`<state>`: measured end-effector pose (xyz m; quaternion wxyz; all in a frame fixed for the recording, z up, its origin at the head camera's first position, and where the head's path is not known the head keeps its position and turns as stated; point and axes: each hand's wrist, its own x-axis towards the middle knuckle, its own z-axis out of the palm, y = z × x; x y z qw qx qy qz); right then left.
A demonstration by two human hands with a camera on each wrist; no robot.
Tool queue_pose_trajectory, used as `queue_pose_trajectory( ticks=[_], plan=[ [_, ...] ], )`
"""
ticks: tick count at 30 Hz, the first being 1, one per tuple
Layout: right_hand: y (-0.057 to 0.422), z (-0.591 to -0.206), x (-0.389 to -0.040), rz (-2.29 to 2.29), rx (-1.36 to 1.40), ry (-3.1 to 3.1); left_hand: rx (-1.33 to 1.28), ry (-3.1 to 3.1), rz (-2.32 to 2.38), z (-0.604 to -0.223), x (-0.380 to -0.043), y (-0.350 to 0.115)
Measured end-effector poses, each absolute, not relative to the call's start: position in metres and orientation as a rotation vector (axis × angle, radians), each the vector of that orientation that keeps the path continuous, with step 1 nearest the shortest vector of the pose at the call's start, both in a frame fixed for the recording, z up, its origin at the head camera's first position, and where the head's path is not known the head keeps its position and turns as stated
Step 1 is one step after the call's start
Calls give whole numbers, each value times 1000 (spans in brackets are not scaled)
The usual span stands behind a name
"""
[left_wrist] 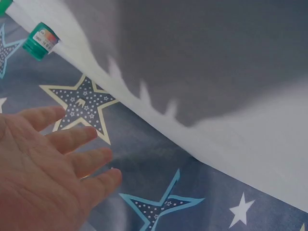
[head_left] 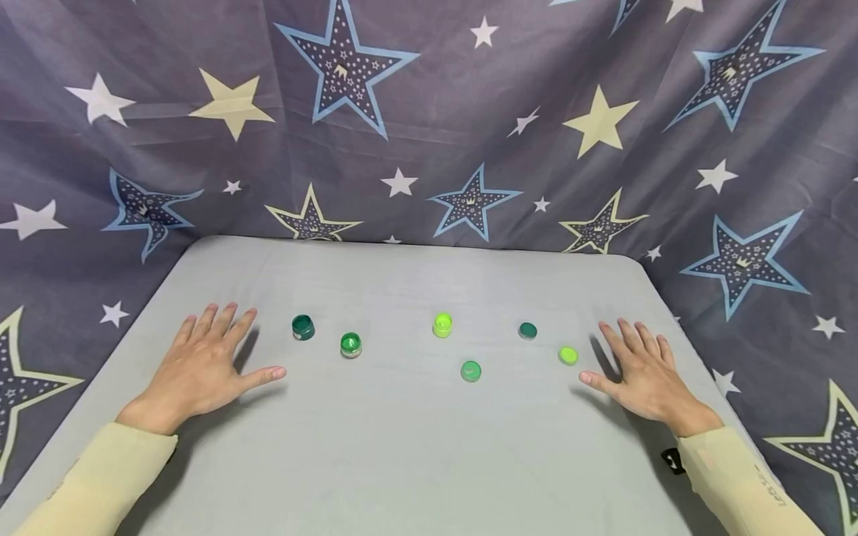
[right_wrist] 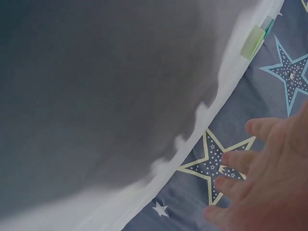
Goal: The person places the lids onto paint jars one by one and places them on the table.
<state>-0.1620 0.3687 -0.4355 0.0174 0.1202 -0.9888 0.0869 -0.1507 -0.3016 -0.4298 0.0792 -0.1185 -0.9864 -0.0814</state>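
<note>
Pot in lime green, round and open-topped (head_left: 442, 325): upright on the pale grey smooth tabletop (head_left: 415, 461), well apart from both hands.
Left neighbours: mid-green round open-topped pot (head_left: 351, 345), left of the lime pot and slightly nearer the person; dark-green round open-topped pot (head_left: 303, 327), farther left, about level.
Right neighbours: mid-green flat round disc (head_left: 471, 371), just right and nearer; dark-green flat round disc (head_left: 528, 330), farther right, about level; lime-green flat round disc (head_left: 568, 356), farther right again, a touch nearer.
Left hand (head_left: 201, 368): far left of the lime pot, fingers spread, nothing held; dark-green pot beyond the fingertips' right side, near but untouched!
Right hand (head_left: 643, 376): far right of it, fingers fanned, thumb tip near the lime-green disc, a gap between.
Backdrop: dark star-printed fabric (head_left: 429, 97), behind the lime pot.
</note>
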Motion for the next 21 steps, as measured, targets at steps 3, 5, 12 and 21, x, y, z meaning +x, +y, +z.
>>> queue_pose_trajectory(
  ticks=[3,5,12,21],
  plan=[
    [367,-435,-162,284,384,-3058,-359,-2949,-259,-430,-152,-300],
    [366,-435,-162,293,394,-3044,-363,-2948,-271,-430,-153,-299],
    [360,-434,-161,331,418,-2990,-382,-2937,-286,-431,-158,-293],
    [354,-435,-161,352,440,-2951,-375,-2928,-301,-434,-163,-286]
  ],
)
